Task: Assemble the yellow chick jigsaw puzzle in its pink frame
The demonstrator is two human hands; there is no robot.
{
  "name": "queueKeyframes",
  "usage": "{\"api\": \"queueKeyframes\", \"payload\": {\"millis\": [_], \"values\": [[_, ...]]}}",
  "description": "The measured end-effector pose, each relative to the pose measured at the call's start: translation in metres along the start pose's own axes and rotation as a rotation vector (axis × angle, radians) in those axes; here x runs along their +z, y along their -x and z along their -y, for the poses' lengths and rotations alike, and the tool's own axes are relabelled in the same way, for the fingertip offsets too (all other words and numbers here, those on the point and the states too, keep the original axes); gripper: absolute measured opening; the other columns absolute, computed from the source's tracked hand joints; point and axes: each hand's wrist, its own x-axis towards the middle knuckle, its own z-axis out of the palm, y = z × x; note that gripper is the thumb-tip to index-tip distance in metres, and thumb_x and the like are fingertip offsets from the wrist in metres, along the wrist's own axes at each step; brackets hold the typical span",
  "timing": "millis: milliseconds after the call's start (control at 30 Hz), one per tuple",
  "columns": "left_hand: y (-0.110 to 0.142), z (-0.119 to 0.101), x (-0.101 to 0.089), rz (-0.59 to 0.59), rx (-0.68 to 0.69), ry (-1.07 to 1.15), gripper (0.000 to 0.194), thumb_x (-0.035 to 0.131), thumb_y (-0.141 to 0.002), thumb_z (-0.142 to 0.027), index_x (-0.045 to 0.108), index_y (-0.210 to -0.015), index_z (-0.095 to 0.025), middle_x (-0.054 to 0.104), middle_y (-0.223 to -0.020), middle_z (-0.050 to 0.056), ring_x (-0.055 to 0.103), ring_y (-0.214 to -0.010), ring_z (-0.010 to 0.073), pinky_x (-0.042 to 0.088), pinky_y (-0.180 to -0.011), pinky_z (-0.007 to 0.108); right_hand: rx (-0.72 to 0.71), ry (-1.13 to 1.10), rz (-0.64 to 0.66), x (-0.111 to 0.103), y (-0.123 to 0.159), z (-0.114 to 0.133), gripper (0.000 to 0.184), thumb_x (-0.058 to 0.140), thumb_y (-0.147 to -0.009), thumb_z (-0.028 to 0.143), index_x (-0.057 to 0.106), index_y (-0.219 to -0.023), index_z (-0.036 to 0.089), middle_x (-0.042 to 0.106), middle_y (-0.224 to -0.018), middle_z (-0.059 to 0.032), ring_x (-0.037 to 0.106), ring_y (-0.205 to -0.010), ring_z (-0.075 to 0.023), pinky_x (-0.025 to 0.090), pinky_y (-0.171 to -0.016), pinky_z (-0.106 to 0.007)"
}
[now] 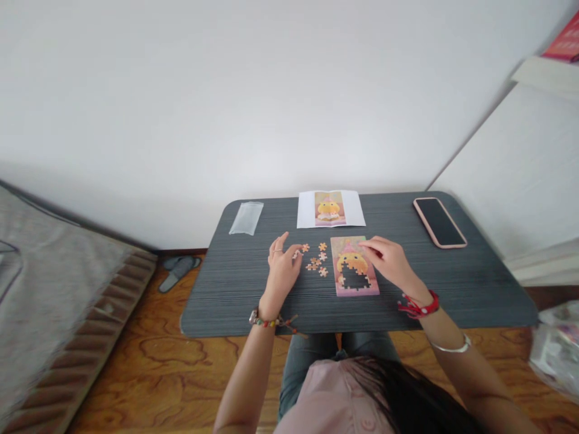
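Observation:
A partly assembled jigsaw puzzle [338, 274] of a yellow cartoon figure lies on the dark table, with a gap in its lower middle. My right hand [386, 256] is over its upper right edge, fingertips pressed together; whatever is between them is too small to make out. To the left of the puzzle, several loose jigsaw pieces [322, 272] are scattered. My left hand [283, 262] rests beside them with its fingers apart. Its thumb is at a puzzle piece [296, 255], apparently touching it.
Behind the puzzle lies a creased white sheet with a reference picture [330, 208]. A clear plastic sleeve [246, 217] is at the table's back left, and a pink-cased phone [439, 222] at the right. The dark table [235, 289] stands against a white wall. Grey slippers [177, 271] sit on the floor.

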Motion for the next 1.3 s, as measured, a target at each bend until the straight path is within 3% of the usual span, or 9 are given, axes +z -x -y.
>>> {"api": "queueKeyframes", "payload": {"millis": [100,233,500,967,1167,1300], "values": [[0.007,0.016,-0.005,-0.005,-0.063,-0.030,0.018,0.052,-0.080,-0.018,0.067,-0.090,-0.021,0.044,-0.130,0.010,0.040,-0.120,0.0276,0.035,-0.101,0.048,-0.058,-0.022,0.092,0.009,-0.012,0.006,0.022,0.047,-0.085,0.019,0.069,-0.086,0.018,0.067,-0.081,-0.0054,0.059,-0.070,-0.0150,0.044,-0.065,-0.025],[0.015,0.022,-0.007,0.027,-0.096,-0.041,0.019,0.056,-0.077,-0.017,0.067,-0.092,-0.022,0.043,-0.132,0.009,0.039,-0.121,0.0280,0.037,-0.100,0.048,-0.137,0.009,0.260,0.026,-0.029,0.012,0.022,0.048,-0.085,0.017,0.069,-0.083,0.019,0.068,-0.086,-0.0061,0.061,-0.081,-0.0174,0.044,-0.073,-0.026],[0.025,0.028,-0.009,0.063,-0.140,-0.039,0.024,0.058,-0.075,-0.014,0.066,-0.096,-0.022,0.039,-0.134,0.010,0.036,-0.123,0.0296,0.035,-0.101,0.049,-0.178,0.121,0.523,0.060,-0.043,0.013,0.019,0.049,-0.086,0.021,0.068,-0.088,0.017,0.066,-0.083,-0.0079,0.059,-0.079,-0.0190,0.042,-0.070,-0.028],[0.018,0.035,-0.004,0.039,-0.170,-0.050,0.021,0.058,-0.076,-0.018,0.065,-0.096,-0.022,0.041,-0.134,0.010,0.035,-0.124,0.0292,0.036,-0.101,0.048,-0.126,0.216,0.530,0.071,-0.065,-0.014,0.022,0.060,-0.077,0.015,0.063,-0.099,0.015,0.059,-0.096,-0.0096,0.058,-0.088,-0.0215,0.043,-0.078,-0.031],[0.004,0.031,-0.008,0.100,-0.185,-0.085,0.020,0.056,-0.079,-0.021,0.066,-0.097,-0.023,0.039,-0.136,0.009,0.032,-0.126,0.0303,0.038,-0.098,0.049,-0.151,0.199,0.537,0.074,-0.066,-0.011,0.017,0.058,-0.079,0.015,0.064,-0.095,0.015,0.059,-0.094,-0.0095,0.057,-0.089,-0.0218,0.044,-0.080,-0.032],[-0.015,0.028,-0.007,0.202,-0.158,-0.116,0.013,0.058,-0.079,-0.026,0.066,-0.089,-0.022,0.036,-0.138,0.009,0.028,-0.128,0.0313,0.038,-0.096,0.050,-0.152,0.188,0.520,0.071,-0.065,-0.005,0.015,0.055,-0.082,0.018,0.064,-0.094,0.016,0.059,-0.094,-0.0090,0.057,-0.087,-0.0210,0.044,-0.078,-0.031]]}}
